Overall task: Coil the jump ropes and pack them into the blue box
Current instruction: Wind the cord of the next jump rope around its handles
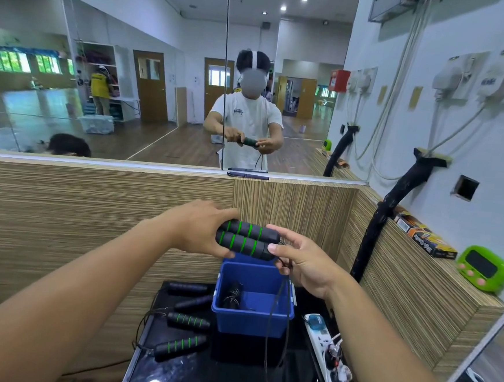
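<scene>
Two green-ringed jump rope handles point(246, 241) sit paired at frame centre, above the blue box point(252, 323), the left grip point(199, 232) clamped round them. The right grip point(305, 264) pinches the hanging cord point(269, 328). Coiling looks just begun; next the cord likely needs winding into loops.

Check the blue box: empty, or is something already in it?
Not empty. A black bundled rope sits inside the blue box by its left wall; much blue floor shows.
</scene>
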Available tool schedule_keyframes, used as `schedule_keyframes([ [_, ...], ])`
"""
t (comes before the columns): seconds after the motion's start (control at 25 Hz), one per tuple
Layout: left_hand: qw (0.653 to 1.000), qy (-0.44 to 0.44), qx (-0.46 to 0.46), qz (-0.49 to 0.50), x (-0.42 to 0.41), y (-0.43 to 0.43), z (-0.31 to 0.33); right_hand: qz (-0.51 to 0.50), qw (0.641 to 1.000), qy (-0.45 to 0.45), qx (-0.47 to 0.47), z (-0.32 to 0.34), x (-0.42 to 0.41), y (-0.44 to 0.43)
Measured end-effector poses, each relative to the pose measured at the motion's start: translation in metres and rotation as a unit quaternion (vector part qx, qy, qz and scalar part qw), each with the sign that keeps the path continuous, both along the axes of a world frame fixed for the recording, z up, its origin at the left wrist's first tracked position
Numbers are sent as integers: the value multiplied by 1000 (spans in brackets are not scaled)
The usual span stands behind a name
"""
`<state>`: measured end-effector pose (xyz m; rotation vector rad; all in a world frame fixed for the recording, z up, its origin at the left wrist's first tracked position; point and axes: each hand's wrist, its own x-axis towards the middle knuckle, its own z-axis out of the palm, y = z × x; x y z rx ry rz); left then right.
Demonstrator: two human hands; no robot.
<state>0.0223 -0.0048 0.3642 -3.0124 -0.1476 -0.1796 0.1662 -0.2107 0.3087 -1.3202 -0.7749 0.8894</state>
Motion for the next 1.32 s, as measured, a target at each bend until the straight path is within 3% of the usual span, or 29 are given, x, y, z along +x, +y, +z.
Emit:
schedule_keyframes([
  [0.2, 983, -80, -163, 20, -4, 7, -6, -71, 994, -53, 66, 5, -2, 5],
  [0.36, 934, -158, -312, 70, -4, -2, -21, -117, 988, -72, 70, -2, -5, 9],
  [0.52, 887, -177, -416, 98, 1, -18, -33, -153, 981, -103, 54, -12, -7, 17],
  [0.6, 826, -219, -509, 99, 4, -26, -36, -150, 978, -138, 43, -21, -9, 21],
  [0.72, 684, -282, -666, 97, 17, -37, -29, -114, 982, -149, 20, -37, -22, 26],
  [0.88, 535, -300, -787, 71, 39, -54, -9, -45, 981, -183, -42, -53, -42, 27],
  [0.96, 473, -320, -818, 69, 49, -57, 0, -19, 977, -200, -74, -57, -49, 26],
  [1.04, 444, -338, -827, 73, 56, -53, 9, 2, 973, -211, -91, -59, -52, 24],
  [1.08, 453, -346, -817, 84, 58, -48, 11, 8, 971, -219, -96, -57, -52, 21],
  [1.12, 485, -348, -796, 101, 60, -40, 11, 13, 968, -230, -101, -54, -51, 18],
  [1.2, 610, -326, -707, 146, 61, -20, 8, 19, 960, -256, -109, -45, -46, 11],
  [1.32, 827, -227, -470, 210, 47, 5, -1, 0, 939, -324, -117, -25, -32, 4],
])
